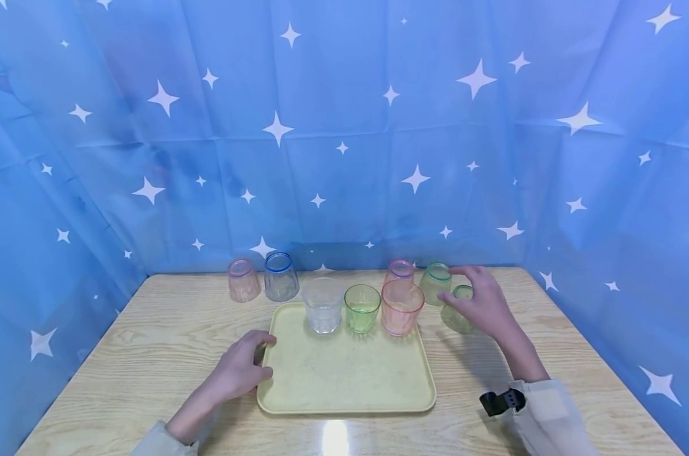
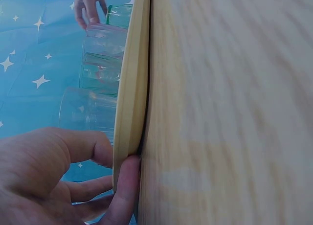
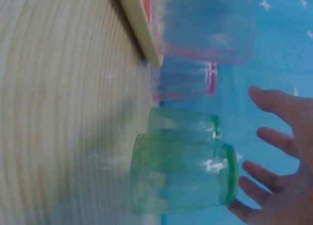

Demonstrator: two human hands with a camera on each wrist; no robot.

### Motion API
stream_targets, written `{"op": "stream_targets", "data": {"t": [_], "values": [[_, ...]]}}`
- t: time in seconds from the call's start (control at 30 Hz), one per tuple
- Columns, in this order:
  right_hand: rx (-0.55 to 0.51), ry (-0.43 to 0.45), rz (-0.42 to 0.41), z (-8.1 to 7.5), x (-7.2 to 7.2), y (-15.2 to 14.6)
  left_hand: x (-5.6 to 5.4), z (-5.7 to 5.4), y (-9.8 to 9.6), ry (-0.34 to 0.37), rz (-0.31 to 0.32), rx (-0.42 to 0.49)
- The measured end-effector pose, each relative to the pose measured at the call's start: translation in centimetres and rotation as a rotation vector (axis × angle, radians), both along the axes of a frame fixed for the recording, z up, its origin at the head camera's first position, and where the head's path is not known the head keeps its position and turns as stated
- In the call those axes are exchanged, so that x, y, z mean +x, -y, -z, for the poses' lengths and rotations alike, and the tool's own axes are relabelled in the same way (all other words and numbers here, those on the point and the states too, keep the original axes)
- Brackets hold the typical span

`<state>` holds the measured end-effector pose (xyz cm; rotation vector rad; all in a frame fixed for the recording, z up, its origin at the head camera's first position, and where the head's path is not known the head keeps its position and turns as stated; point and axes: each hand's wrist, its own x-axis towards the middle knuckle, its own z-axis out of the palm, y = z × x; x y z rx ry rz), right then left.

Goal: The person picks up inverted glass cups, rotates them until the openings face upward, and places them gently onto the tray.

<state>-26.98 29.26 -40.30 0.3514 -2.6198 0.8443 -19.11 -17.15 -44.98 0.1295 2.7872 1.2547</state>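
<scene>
Over on the lower left, the left hand (image 1: 239,367) pinches the side of a pale yellow rectangular tray (image 1: 350,383) at lower centre. Right of centre, the right hand (image 1: 484,304) spreads thumb and fingers wide, holding nothing, just beside an upturned, see-through green tumbler (image 1: 457,318). Clear (image 1: 324,310), lime-green (image 1: 362,310) and pink (image 1: 401,310) see-through tumblers stand upright along the tray's upper part.
</scene>
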Motion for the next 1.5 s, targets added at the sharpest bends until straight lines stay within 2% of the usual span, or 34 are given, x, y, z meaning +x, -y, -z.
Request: {"op": "stream_targets", "data": {"t": [0.2,0.7,1.1,1.5], "values": [[0.024,0.131,0.022,0.4,0.0,-1.1,0.0,0.0,0.0,0.004,-0.002,0.003],[0.086,0.258,-0.014,0.8,-0.3,-2.1,0.0,0.0,0.1,0.003,0.001,-0.006],[0.095,0.265,-0.020,1.1,-0.2,-2.5,0.1,-0.2,0.0,0.011,0.004,-0.009],[0.075,0.271,-0.003,0.3,0.0,-2.6,0.0,-0.1,0.0,0.007,0.007,-0.009]]}}
